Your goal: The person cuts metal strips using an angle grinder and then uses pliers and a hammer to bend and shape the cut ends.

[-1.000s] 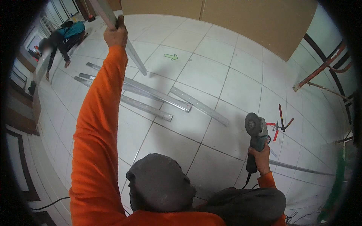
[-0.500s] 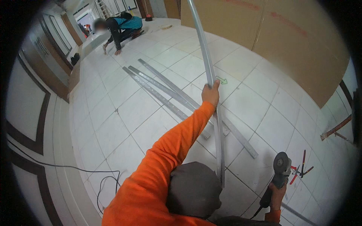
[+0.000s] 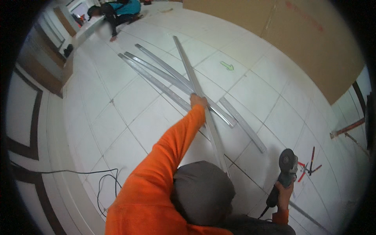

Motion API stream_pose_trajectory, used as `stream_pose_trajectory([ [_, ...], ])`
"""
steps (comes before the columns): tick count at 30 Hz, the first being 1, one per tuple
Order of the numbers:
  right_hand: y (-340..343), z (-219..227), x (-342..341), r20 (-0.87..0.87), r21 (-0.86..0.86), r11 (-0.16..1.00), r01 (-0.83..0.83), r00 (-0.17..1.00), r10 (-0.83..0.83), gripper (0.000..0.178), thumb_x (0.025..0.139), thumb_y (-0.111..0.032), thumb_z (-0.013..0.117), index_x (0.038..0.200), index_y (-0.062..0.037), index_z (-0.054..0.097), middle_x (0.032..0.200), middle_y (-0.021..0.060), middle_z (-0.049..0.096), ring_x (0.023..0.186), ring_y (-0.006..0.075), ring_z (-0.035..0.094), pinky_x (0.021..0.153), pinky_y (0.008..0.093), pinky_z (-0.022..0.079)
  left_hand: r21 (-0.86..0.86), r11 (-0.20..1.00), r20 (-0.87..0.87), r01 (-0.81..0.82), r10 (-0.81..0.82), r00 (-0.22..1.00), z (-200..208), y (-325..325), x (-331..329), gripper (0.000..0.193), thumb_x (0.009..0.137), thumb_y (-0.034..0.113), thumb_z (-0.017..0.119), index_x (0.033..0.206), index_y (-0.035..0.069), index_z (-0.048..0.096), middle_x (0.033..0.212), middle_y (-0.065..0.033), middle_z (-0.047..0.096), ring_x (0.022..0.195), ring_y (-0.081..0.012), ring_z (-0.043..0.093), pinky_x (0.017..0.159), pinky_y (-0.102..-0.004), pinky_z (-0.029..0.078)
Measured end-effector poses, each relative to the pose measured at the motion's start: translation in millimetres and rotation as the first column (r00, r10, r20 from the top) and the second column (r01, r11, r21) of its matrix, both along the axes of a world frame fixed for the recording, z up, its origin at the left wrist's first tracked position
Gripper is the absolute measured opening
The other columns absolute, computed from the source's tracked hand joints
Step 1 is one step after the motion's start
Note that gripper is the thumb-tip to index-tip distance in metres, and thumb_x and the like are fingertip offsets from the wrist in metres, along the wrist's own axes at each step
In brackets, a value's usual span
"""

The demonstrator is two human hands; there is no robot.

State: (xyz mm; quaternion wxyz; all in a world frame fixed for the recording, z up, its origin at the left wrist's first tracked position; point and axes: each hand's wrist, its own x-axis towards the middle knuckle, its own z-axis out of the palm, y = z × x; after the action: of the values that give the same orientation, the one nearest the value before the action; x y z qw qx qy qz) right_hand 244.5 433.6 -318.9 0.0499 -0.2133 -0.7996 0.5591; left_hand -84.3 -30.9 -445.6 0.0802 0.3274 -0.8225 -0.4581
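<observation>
My left hand (image 3: 199, 100), at the end of an orange sleeve, is closed around a long grey metal profile (image 3: 216, 143). That profile lies low and slanting, across several similar metal profiles (image 3: 158, 69) fanned out on the tiles. Beside them to the right is a shorter metal piece (image 3: 246, 128). My right hand (image 3: 284, 192) grips an angle grinder (image 3: 288, 172) at the lower right, its disc turned up; whether it spins I cannot tell. My grey-clad knee (image 3: 203, 192) hides the profile's near end. Just right of the grinder lie red-handled hand tools (image 3: 308, 167).
A crouching person (image 3: 121, 13) has a hand on the floor at the far left. Large brown cardboard (image 3: 231, 15) covers the far right. A black cable (image 3: 70, 172) runs along the left. Another metal strip (image 3: 307, 216) lies lower right; a green arrow (image 3: 227, 65) marks a tile.
The held profile has come down from a raised slant onto the others, my left hand moving lower and left with it. The grinder stays in my right hand. The whole view has shifted slightly.
</observation>
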Motion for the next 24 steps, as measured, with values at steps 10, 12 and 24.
stream_pose_trajectory([
  [10, -13, 19, -8, 0.136, 0.105, 0.988, -0.110, 0.986, 0.095, 0.055, 0.073, -0.012, 0.076, 0.121, -0.0006, 0.052, 0.106, 0.0119, 0.061, 0.094, 0.0234, 0.060, 0.084, 0.0370, 0.050, 0.301, 0.938, 0.158, 0.172, -0.227, 0.961, -4, 38, 84, 0.087, 0.070, 0.049, 0.082, 0.124, -0.010, 0.047, 0.106, -0.0215, 0.064, 0.088, -0.0328, 0.067, 0.071, -0.0431, 0.057],
  [12, -18, 23, -8, 0.167, 0.166, 0.977, -0.137, 0.980, 0.109, 0.055, 0.073, -0.013, 0.077, 0.121, -0.0003, 0.052, 0.106, 0.0130, 0.062, 0.095, 0.0244, 0.061, 0.085, 0.0378, 0.050, 0.431, 0.876, 0.153, 0.218, -0.309, 0.939, -2, 58, 109, 0.077, 0.074, 0.043, 0.079, 0.121, -0.009, 0.048, 0.101, -0.0198, 0.063, 0.081, -0.0277, 0.066, 0.065, -0.0402, 0.056],
  [24, -32, 11, 3, 0.334, 0.127, 0.928, -0.351, 0.896, 0.293, 0.067, 0.070, -0.018, 0.082, 0.126, 0.0014, 0.050, 0.113, 0.0164, 0.064, 0.104, 0.0276, 0.061, 0.095, 0.0378, 0.046, 0.976, 0.218, 0.012, -0.029, 0.082, 0.997, 13, 118, 136, 0.048, 0.098, 0.050, 0.050, 0.109, 0.004, 0.050, 0.088, -0.0111, 0.057, 0.076, -0.0287, 0.059, 0.074, -0.0449, 0.055],
])
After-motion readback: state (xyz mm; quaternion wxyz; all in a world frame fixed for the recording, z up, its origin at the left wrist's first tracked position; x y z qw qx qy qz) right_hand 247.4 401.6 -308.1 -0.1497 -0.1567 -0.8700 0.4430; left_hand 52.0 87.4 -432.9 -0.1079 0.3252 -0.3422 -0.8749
